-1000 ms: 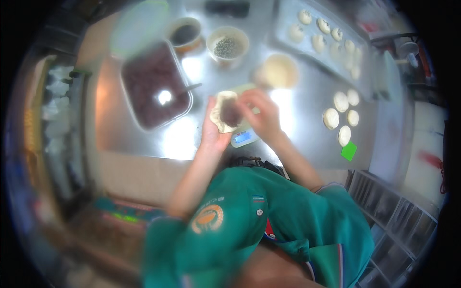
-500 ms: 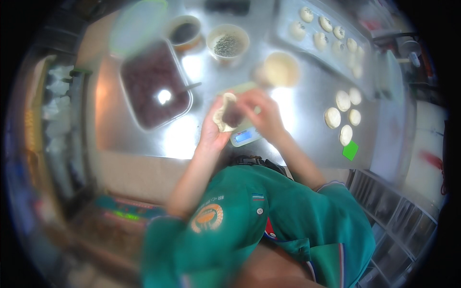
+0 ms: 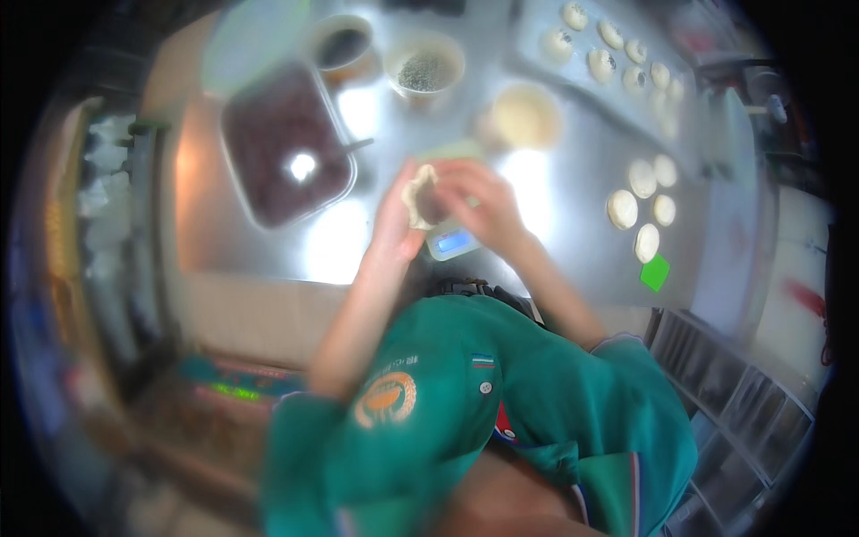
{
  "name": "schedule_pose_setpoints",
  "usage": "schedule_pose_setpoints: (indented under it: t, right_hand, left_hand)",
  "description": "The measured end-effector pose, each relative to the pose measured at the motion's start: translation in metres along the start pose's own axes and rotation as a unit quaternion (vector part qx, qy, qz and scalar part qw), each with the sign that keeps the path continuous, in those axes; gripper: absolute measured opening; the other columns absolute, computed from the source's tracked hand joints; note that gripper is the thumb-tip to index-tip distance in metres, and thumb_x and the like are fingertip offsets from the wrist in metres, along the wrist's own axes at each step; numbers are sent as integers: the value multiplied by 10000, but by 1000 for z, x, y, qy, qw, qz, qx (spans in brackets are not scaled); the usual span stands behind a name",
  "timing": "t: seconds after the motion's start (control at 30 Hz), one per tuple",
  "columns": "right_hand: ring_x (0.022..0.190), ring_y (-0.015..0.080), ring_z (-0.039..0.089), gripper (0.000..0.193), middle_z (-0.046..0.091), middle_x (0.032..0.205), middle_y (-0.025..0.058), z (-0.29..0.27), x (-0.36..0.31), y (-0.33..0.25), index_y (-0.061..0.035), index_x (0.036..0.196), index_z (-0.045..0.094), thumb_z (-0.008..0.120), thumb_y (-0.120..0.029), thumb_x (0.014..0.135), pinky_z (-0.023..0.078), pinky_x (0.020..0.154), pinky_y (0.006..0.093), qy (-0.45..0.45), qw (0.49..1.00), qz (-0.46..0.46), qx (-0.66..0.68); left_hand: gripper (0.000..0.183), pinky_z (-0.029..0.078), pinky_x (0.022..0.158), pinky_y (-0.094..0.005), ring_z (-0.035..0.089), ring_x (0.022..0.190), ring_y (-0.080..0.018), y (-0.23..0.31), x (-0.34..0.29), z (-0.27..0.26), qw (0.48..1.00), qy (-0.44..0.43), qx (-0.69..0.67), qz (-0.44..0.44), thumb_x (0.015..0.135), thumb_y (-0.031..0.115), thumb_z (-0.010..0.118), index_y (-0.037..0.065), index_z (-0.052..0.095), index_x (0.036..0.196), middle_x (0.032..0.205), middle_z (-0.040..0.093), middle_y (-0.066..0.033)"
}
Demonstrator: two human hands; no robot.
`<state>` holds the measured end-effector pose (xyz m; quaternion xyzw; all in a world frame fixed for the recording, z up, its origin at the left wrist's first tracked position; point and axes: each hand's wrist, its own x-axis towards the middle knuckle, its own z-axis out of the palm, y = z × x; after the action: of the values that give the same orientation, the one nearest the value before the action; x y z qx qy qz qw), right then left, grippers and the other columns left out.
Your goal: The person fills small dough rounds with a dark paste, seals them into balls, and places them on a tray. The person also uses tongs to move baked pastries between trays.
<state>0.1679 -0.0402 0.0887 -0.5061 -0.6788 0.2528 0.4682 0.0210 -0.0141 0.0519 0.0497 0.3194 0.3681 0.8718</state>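
Observation:
My left hand (image 3: 392,217) cups a pale piece of dough (image 3: 414,199) with a ruffled edge, its fingers closed around the outside. A dark reddish-brown filling (image 3: 433,206) sits in the dough. My right hand (image 3: 488,208) has its fingers curled and pressed in at the right side of the dough, partly covering the filling; the exact grip of the fingertips is blurred. Beneath both hands is a kitchen scale (image 3: 450,243) with a lit blue display, mostly hidden by them.
A metal tray of dark paste (image 3: 268,148) with a utensil handle stands left. Bowls of dark stuff (image 3: 343,49), seeds (image 3: 424,73) and pale yellow contents (image 3: 526,116) line the back. Several dough rounds (image 3: 623,208) and a green card (image 3: 655,273) lie right, below a tray of seeded buns (image 3: 555,72).
My right hand has moved in closer over the dough, and more of the filling is covered. The dough's edge now stands up more around the filling. My view has shifted slightly.

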Motion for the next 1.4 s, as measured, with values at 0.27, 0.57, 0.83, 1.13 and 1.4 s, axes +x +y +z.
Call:
schedule_pose_setpoints:
  t: [0.27, 0.57, 0.83, 1.13, 1.4]
  right_hand:
    - [758, 260, 633, 100, 600, 832, 91, -2, 2, -14, -27, 905, 668, 683, -30, 807, 514, 670, 344, -23, 992, 127, -15]
    - [882, 287, 648, 132, 637, 1052, 112, 1, -11, 2, -39, 932, 666, 670, -27, 800, 530, 730, 371, -53, 993, -80, -62]
    - [828, 280, 633, 125, 614, 970, 99, 1, -18, -5, -25, 917, 646, 675, -16, 796, 519, 699, 363, -85, 996, 0, -6]
    - [771, 256, 622, 146, 585, 895, 69, 9, -25, -5, -28, 885, 635, 657, 18, 748, 524, 670, 349, -73, 990, -112, -47]
    - [762, 236, 651, 180, 618, 876, 98, -13, -18, -26, -36, 951, 708, 692, -6, 775, 525, 652, 323, 0, 1000, 6, -25]
  left_hand:
    - [400, 495, 863, -347, 622, 945, -186, -2, 2, 0, 999, 24, 22, 21, 1017, 428, 451, 64, 606, 1072, 981, 651, -72]
    - [398, 520, 792, -338, 628, 928, -175, -7, 3, -16, 993, 51, 105, 8, 995, 426, 508, 52, 596, 1098, 1009, 640, -70]
    - [394, 524, 725, -303, 642, 842, -162, -3, 0, -9, 994, 48, 99, -14, 986, 420, 531, 48, 610, 1090, 945, 648, -66]
    - [440, 515, 717, -319, 649, 866, -177, -1, 5, -15, 973, 62, 220, -38, 990, 446, 503, 32, 650, 1006, 983, 672, -88]
    - [751, 474, 981, -434, 569, 1170, -289, 31, -33, 27, 992, -84, 49, -80, 985, 633, 271, -3, 490, 1320, 1270, 568, -172]
